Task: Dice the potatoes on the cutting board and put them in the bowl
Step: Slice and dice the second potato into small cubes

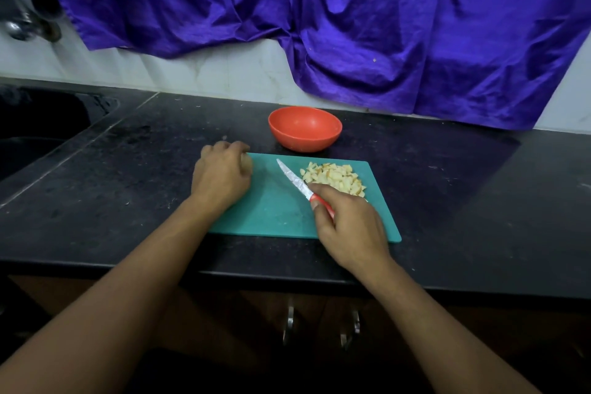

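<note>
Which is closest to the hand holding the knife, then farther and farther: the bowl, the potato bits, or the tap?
1. Diced potato pile, just beyond the right hand.
2. Orange bowl, behind the board.
3. Tap, far left by the wall.

I am viewing a teal cutting board point(278, 211) lying flat on the dark counter point(447, 217); a heap of pale diced potato point(335, 177) is sitting at its far right corner; another potato piece point(248, 164) is resting at the far left edge, gripped by my left hand point(222, 174) and mostly hidden; my right hand point(348, 224) is holding the red-handled knife point(294, 179), slanting over the board's middle; an orange-red bowl point(305, 129) is standing upright just beyond the board.
</note>
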Tool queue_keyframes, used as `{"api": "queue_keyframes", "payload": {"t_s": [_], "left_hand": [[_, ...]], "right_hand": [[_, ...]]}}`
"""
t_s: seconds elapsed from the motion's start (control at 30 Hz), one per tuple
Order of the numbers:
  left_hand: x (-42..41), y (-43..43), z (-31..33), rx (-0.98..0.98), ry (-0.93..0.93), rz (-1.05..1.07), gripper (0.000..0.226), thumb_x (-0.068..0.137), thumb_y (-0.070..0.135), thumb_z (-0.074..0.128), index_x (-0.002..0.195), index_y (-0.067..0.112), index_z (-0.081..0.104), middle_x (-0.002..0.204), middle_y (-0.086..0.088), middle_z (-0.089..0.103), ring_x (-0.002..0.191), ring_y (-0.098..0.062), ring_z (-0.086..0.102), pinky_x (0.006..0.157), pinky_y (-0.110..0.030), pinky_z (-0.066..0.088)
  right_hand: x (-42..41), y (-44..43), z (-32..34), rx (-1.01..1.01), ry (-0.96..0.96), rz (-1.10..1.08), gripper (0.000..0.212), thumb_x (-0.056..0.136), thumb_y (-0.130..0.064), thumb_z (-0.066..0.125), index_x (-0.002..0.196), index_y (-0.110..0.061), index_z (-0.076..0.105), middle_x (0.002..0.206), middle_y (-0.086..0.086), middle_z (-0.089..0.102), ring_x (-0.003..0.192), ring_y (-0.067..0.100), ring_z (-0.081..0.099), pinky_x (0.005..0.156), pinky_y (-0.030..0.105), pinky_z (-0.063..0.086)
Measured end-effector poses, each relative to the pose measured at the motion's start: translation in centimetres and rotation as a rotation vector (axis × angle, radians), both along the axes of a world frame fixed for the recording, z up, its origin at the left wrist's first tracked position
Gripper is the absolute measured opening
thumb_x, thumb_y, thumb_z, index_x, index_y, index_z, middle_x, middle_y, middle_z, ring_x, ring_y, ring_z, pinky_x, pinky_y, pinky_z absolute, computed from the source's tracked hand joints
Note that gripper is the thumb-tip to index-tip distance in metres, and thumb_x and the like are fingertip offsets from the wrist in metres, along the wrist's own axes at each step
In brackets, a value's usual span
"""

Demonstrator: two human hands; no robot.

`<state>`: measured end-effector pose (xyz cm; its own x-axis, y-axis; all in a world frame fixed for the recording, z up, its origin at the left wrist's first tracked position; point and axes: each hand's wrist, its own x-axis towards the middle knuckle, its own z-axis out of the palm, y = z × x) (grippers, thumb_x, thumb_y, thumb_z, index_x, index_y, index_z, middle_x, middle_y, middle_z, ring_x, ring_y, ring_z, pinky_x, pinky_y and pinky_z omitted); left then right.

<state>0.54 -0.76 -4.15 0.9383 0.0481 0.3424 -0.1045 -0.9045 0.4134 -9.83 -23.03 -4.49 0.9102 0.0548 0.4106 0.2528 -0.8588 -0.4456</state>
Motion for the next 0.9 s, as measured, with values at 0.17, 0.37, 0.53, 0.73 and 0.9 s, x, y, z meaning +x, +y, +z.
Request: {"api": "queue_keyframes", "payload": {"t_s": [0.17,0.37,0.53,0.73,0.9], "left_hand": [[-2.1,-0.7,-0.2,-0.081,-0.033,-0.168,0.046,0.081,0.037,0.078,0.123,0.024,0.067,0.116,-0.001,0.066,0.107,-0.026,0.060,0.089,-0.038,0.047],[-4.4,-0.5,-1.3,-0.143,-0.055,-0.204,0.049,0.075,0.056,0.081,0.116,0.032,0.065,0.108,0.009,0.058,0.097,-0.015,0.061,0.082,-0.038,0.053],[-4.4,-0.4,-1.5,-0.158,-0.062,-0.194,0.049,0.078,0.050,0.080,0.120,0.031,0.065,0.114,0.009,0.061,0.102,-0.017,0.062,0.086,-0.038,0.051],[-4.5,-0.4,-1.5,-0.160,-0.069,-0.184,0.049,0.080,0.049,0.079,0.122,0.029,0.065,0.117,0.008,0.062,0.104,-0.017,0.061,0.088,-0.038,0.051],[-4.5,-0.4,-1.4,-0.149,-0.048,-0.184,0.053,0.079,0.051,0.080,0.125,0.030,0.063,0.119,0.007,0.061,0.107,-0.018,0.060,0.089,-0.041,0.052]], "right_hand": [[0.0,0.0,0.0,-0.015,-0.022,-0.006,0.037,0.104,-0.039,0.051,0.140,-0.037,0.059,0.112,-0.011,0.073,0.095,0.011,0.066,0.078,0.035,0.055],[0.2,-0.1,0.2,-0.036,-0.007,-0.044,0.038,0.104,-0.037,0.052,0.141,-0.035,0.058,0.117,-0.007,0.072,0.101,0.014,0.064,0.079,0.033,0.051],[-0.4,0.4,1.0,-0.065,-0.101,-0.025,0.045,0.104,-0.028,0.050,0.149,-0.034,0.049,0.122,-0.005,0.069,0.100,0.018,0.065,0.080,0.039,0.055],[0.6,0.6,1.8,-0.213,0.223,-0.008,0.037,0.107,-0.037,0.043,0.142,-0.039,0.055,0.117,-0.006,0.069,0.096,0.016,0.063,0.077,0.037,0.051],[1.1,0.4,2.2,-0.056,0.236,-0.032,0.037,0.107,-0.039,0.044,0.140,-0.035,0.058,0.121,-0.006,0.069,0.103,0.018,0.063,0.083,0.039,0.053]]}}
